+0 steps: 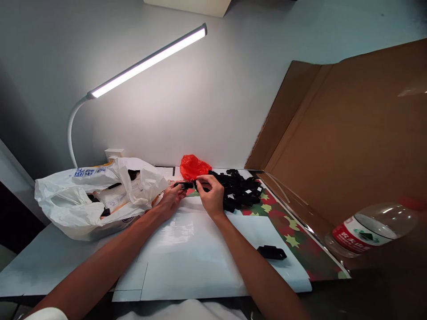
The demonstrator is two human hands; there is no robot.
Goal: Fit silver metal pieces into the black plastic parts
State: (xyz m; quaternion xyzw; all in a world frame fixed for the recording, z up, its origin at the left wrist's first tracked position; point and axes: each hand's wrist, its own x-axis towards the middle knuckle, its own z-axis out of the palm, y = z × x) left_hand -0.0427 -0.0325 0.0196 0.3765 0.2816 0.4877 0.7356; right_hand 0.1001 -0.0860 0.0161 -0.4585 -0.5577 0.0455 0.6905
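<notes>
My left hand (172, 198) is closed around a small black plastic piece (183, 185), which points to the right over the far part of the table. Close against its right end, my right hand (211, 192) has thumb and forefinger pinched together; what they grip is too small to make out. Just right of that hand lies a heap of black plastic parts (242, 189), a few with white patches. A single black part (271, 252) rests alone on the white sheet (193, 262), to the right of my right forearm.
At left a white plastic bag (83, 222) bulges with packets and black items. A red plastic bag (193, 166) sits by the wall. Overhead shines a lamp (150, 60). Cardboard (350, 129) stands at right, with a clear bottle (367, 229) before it. A patterned mat (300, 235) shows beneath the sheet.
</notes>
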